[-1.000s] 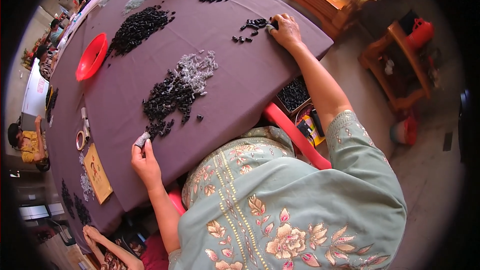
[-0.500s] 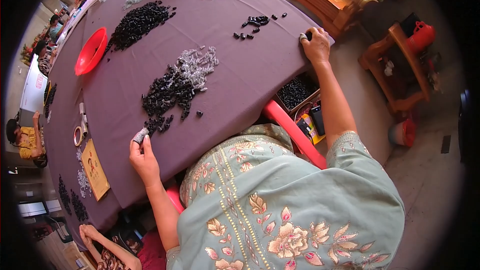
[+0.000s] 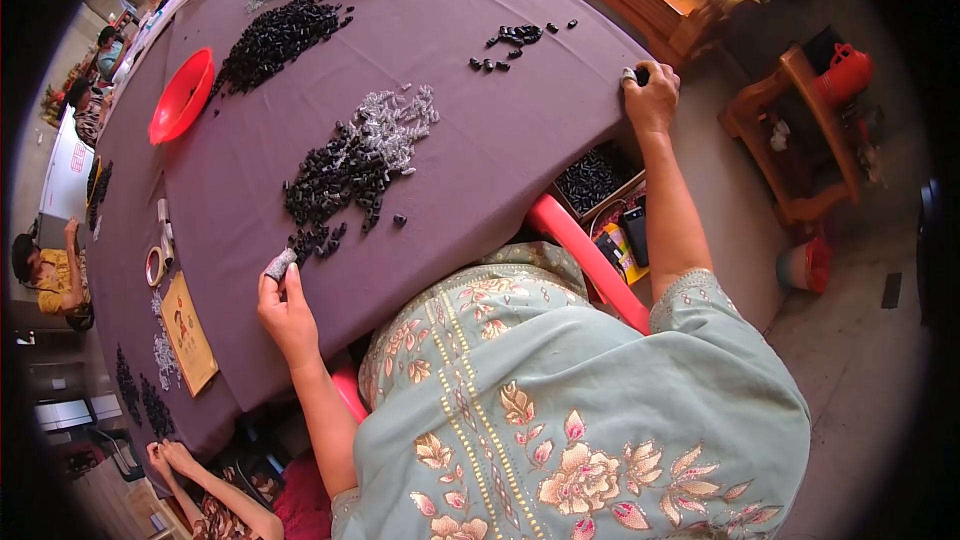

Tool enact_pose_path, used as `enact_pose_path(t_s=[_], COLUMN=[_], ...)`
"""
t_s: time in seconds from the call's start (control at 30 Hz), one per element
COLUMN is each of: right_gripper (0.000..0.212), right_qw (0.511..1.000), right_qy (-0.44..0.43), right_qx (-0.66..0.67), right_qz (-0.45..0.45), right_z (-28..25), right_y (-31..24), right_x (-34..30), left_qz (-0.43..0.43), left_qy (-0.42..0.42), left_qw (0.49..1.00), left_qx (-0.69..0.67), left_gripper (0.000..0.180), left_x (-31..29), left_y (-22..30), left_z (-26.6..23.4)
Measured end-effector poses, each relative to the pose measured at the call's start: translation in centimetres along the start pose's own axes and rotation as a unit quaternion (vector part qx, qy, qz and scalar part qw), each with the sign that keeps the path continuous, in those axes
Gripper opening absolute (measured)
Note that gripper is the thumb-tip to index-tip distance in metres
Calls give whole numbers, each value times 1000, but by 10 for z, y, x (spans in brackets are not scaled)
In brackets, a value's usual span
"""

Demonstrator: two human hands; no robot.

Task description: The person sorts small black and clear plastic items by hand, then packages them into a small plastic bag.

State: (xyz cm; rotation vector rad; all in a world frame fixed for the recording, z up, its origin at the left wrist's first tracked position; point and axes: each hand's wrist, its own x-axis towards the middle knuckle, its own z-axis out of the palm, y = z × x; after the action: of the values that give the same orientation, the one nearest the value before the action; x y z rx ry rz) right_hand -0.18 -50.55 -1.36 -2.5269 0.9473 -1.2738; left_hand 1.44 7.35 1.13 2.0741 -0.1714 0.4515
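My left hand (image 3: 287, 312) is closed at the table's near edge, its thumb and index finger close together, a grey wrap on one fingertip. Whatever it may hold is too small to make out. Just beyond it lies a heap of small black plastic pieces (image 3: 335, 180), which runs into a pile of small clear pieces (image 3: 395, 125). At the table's right corner, my right hand (image 3: 652, 100) has its fingers curled in, with a pale wrap on the thumb. Something dark shows between those fingers, but its kind is hidden.
On the purple tablecloth (image 3: 480, 155) are a larger black heap (image 3: 280, 40), a red basin (image 3: 182, 97), tape rolls (image 3: 155, 266) and a yellow booklet (image 3: 190, 333). An open drawer (image 3: 590, 185) holds black pieces. A red chair (image 3: 590, 265) is beside me; other people work around the table.
My right hand has moved a little to the right, out past the table's corner. My left hand stays nearly in place. The other person's hand at the far end has shifted slightly.
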Motion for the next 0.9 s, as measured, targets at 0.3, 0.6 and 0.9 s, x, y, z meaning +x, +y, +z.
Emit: enact_pose_path(t_s=[0.3, 0.6, 0.9], right_gripper=[23, 18, 16], right_qw=[990, 948, 946], right_qy=[120, 173, 165], right_qx=[62, 204, 206], right_qz=[29, 173, 189], right_z=[15, 40, 39], right_y=[33, 60, 69], right_x=[-7, -7, -2], left_qz=[1, -3, -5], left_qy=[2, 0, -1], left_qw=[1000, 1000, 1000], left_qx=[-9, 12, 4], left_gripper=[18, 19, 18], left_x=[0, 0, 1], left_y=[-5, 0, 2], left_z=[1, 0, 1])
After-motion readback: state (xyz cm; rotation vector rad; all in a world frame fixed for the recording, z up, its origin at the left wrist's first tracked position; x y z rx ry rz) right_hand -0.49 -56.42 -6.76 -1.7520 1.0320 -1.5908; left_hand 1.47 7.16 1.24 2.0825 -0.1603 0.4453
